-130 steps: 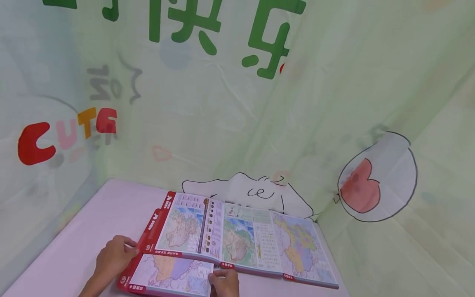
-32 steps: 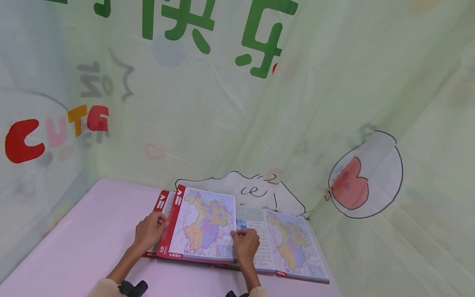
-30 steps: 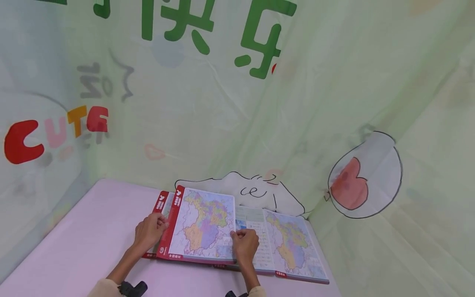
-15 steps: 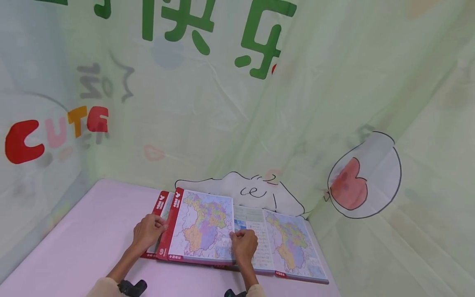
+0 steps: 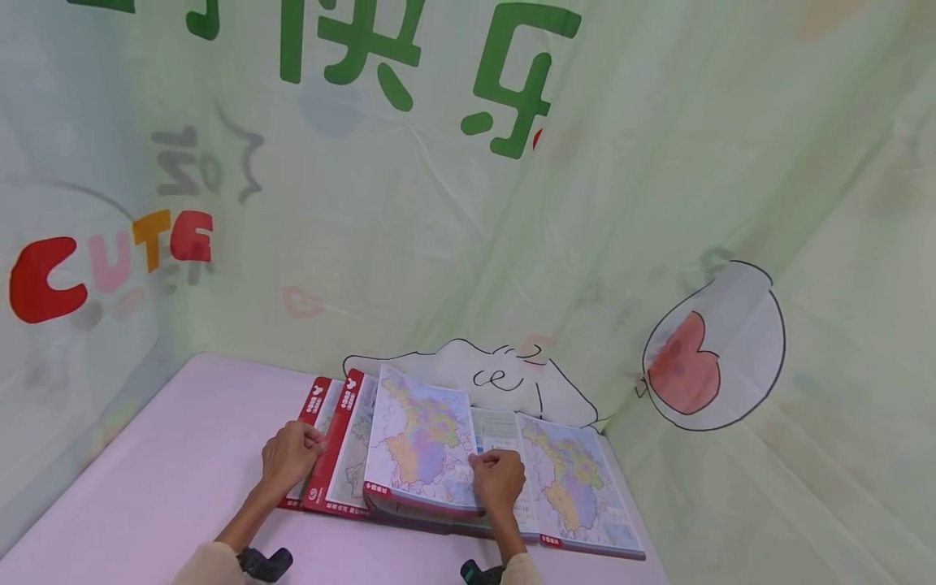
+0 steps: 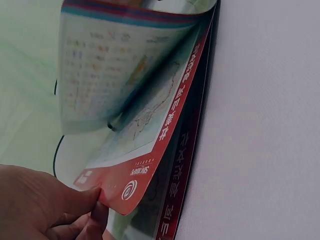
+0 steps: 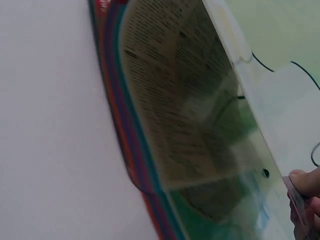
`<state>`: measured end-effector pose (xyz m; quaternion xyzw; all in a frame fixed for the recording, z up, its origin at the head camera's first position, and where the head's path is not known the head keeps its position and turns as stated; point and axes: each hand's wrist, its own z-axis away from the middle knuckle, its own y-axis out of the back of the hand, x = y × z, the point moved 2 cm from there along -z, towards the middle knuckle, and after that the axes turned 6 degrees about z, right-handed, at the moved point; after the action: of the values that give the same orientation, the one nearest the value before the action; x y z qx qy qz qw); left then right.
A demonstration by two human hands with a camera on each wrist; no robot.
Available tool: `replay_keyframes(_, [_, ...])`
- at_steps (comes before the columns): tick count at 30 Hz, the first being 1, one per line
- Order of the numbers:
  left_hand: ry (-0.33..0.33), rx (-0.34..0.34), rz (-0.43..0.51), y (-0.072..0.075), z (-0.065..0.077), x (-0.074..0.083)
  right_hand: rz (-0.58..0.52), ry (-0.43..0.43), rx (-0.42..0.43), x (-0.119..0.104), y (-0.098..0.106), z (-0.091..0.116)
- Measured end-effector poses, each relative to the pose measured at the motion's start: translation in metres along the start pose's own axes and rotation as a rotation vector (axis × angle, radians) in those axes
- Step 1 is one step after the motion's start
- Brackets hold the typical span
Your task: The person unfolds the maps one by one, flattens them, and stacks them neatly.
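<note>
A folding map point(image 5: 420, 443) with a red left border lies over a second, spread-out folding map point(image 5: 581, 479) on the table. My left hand point(image 5: 288, 455) pinches the upper map's red border point(image 5: 336, 443) between thumb and fingers. In the left wrist view, the left hand point(image 6: 45, 205) has the red corner in its grip. My right hand point(image 5: 500, 481) pinches the right edge of the top panel, which is swung partly rightward and bows up from the panel below. In the right wrist view, the right hand point(image 7: 310, 192) holds the panel's edge; a curved page with printed text point(image 7: 170, 100) shows beneath it.
The pale pink table point(image 5: 183, 455) ends at fabric walls on the left, back and right. The back curtain point(image 5: 351, 244) carries green characters. Dark wrist cameras point(image 5: 265, 564) sit on both wrists.
Earlier, the upper map lay nearer the table's front; both hands moved it up over the spread map. Over the last half second, the right hand drew the top panel rightward, uncovering the panel beneath.
</note>
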<state>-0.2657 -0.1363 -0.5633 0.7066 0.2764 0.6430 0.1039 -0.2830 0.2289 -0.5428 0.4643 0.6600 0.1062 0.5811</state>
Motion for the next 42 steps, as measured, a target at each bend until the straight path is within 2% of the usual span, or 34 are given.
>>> replay_keyframes(8, [0.016, 0.044, -0.042, 0.004, -0.001, -0.01, 0.062, -0.001, 0.011, 0.036, 0.023, -0.035])
replay_keyframes(14, [0.046, 0.065, -0.05, 0.014, -0.004, -0.013, 0.121, 0.007, 0.041, 0.063, 0.057, -0.058])
replay_keyframes(18, [0.09, 0.083, -0.045, 0.021, -0.007, -0.013, 0.171, -0.028, 0.054, 0.085, 0.082, -0.072])
replay_keyframes(23, [0.092, 0.112, -0.038, 0.033, -0.005, -0.008, 0.245, -0.095, 0.095, 0.117, 0.103, -0.088])
replay_keyframes(27, [0.09, 0.136, -0.044, 0.038, -0.002, -0.003, 0.303, -0.083, 0.169, 0.138, 0.117, -0.093])
replay_keyframes(33, [0.075, 0.125, -0.105, 0.034, -0.005, -0.001, 0.38, -0.099, 0.261, 0.161, 0.142, -0.089])
replay_keyframes(37, [0.078, 0.142, -0.142, 0.031, -0.008, -0.007, 0.439, -0.121, 0.25, 0.17, 0.149, -0.09])
replay_keyframes(42, [0.086, 0.128, -0.148, 0.031, -0.006, -0.011, 0.535, -0.167, 0.218, 0.182, 0.149, -0.094])
